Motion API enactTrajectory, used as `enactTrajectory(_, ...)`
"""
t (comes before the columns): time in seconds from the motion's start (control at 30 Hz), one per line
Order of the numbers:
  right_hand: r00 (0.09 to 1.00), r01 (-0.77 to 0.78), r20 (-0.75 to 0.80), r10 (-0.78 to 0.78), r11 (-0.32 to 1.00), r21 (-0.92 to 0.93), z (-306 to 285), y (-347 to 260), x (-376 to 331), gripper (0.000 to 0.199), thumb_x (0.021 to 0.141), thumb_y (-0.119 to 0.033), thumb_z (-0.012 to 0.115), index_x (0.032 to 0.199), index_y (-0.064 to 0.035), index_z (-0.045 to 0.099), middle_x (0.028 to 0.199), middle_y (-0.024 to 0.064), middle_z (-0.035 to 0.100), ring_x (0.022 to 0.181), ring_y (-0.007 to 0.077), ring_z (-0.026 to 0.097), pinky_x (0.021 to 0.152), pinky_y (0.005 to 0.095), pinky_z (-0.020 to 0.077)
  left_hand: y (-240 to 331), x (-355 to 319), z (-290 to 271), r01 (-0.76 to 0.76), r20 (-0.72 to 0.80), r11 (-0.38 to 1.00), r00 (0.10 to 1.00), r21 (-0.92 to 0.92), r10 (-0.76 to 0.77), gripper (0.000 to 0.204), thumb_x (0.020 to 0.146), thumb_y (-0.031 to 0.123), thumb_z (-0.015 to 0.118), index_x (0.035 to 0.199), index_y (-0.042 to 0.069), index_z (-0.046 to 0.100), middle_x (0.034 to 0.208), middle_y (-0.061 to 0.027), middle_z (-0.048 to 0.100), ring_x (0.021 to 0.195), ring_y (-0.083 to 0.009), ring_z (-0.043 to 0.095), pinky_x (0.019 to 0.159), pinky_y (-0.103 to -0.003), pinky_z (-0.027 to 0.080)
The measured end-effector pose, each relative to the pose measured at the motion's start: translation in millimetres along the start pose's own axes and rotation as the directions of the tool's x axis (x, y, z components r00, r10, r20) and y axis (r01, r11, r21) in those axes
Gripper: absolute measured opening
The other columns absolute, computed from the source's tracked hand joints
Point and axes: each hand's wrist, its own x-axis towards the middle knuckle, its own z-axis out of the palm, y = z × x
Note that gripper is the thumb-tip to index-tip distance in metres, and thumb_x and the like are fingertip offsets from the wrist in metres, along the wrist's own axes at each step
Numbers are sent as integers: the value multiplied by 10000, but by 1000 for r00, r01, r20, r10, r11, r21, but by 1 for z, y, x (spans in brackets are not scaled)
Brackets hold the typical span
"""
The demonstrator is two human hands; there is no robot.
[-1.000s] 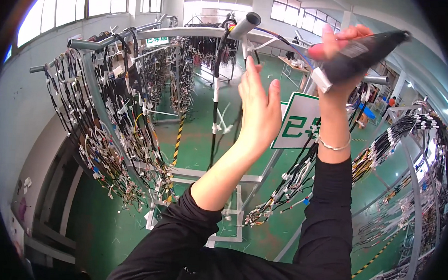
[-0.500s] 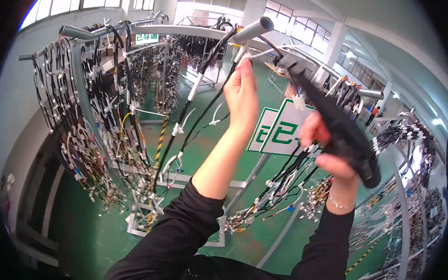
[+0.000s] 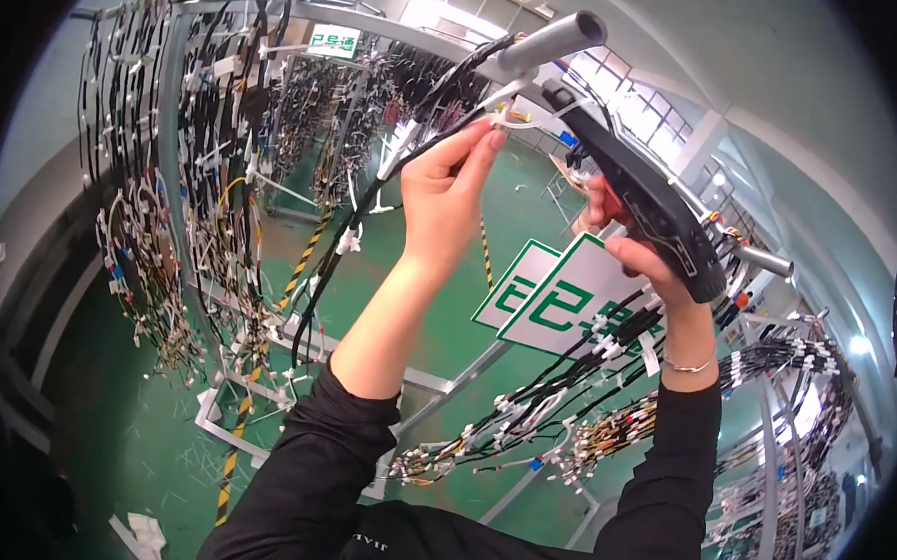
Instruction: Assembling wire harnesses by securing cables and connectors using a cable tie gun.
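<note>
My left hand (image 3: 442, 205) is raised at the rack's open pipe end (image 3: 569, 40), thumb and forefinger pinched on a white cable tie (image 3: 523, 124). Beside those fingers, a black wire harness (image 3: 378, 182) with white wrapped sections hangs down from the pipe. My right hand (image 3: 669, 275) grips a black cable tie gun (image 3: 638, 178) with a red trigger (image 3: 612, 199). The gun tilts up to the left, its nose close to the tie. Whether the strap sits inside the nose, I cannot tell.
Many harnesses (image 3: 138, 166) hang on the rack at left, and more (image 3: 602, 427) hang below my right hand. White sign boards with green borders (image 3: 547, 319) hang between my forearms. Another loaded rack (image 3: 804, 396) stands at right. Yellow-black tape (image 3: 230, 471) marks the green floor.
My left hand has shifted left in the picture, still pinching at the pipe end. The tie gun has come nearer the pipe, its nose higher and further left. The whole view has tilted.
</note>
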Motion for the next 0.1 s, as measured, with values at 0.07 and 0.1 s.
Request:
enactTrajectory(0.07, 964, 194, 217, -151, 962, -194, -18, 3, 5, 589, 757, -93, 712, 1311, 33, 557, 1128, 83, 673, 946, 148, 628, 915, 283, 506, -1, 1, -4, -26, 23, 999, 999, 43, 25, 287, 924, 121, 724, 1172, -22, 703, 937, -16, 715, 812, -26, 574, 710, -173, 447)
enactTrajectory(0.1, 920, 299, 366, -141, 857, -421, -28, -2, 8, 597, 802, -193, 667, 1355, -12, 533, 1174, 84, 669, 943, 210, 643, 953, 301, 493, -3, 3, -7, -48, 61, 995, 997, 90, 43, 300, 922, 118, 725, 1189, -15, 698, 968, -32, 727, 843, -37, 592, 745, -180, 465)
